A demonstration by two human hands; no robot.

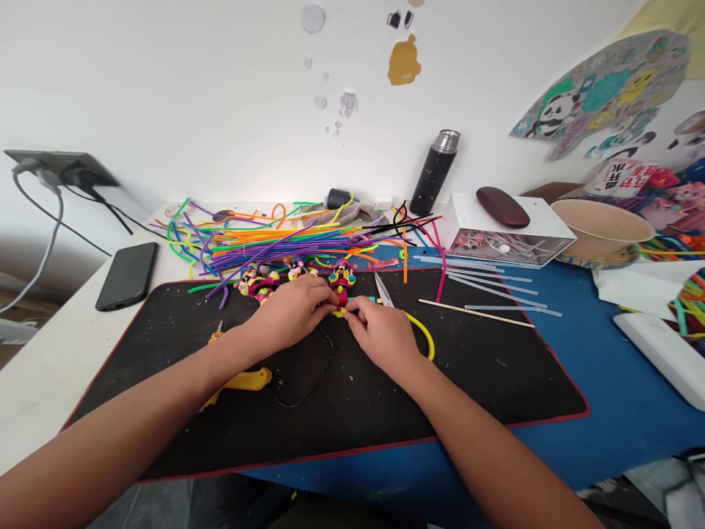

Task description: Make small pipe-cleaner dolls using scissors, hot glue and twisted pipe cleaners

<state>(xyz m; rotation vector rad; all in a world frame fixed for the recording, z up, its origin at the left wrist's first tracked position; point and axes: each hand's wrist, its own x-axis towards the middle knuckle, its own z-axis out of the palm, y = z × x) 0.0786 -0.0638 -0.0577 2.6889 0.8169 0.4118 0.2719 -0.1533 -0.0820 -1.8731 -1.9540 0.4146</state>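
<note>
My left hand (300,312) is closed in a pinch at the lower end of a small colourful figure (342,278) with a blue, yellow and red body. Facing it, my right hand (382,334) pinches a small yellow piece (340,312) at the figure's base; fingertips partly hide it. Scissors (384,290) lie beside my right hand, blades pointing away. A yellow curved loop (427,334), apparently their handle, shows past that hand. Two more figures lie beyond my left hand, one magenta and yellow (261,283). Under my left forearm is a yellow glue gun (250,379), partly covered.
A black mat (485,375) covers the desk's middle. Behind it lies a heap of coloured pipe cleaners (280,246). Clear sticks (496,285) and a wooden stick (476,312) lie right. A phone (128,275), flask (435,173), white box (507,228) and bowl (600,220) stand around.
</note>
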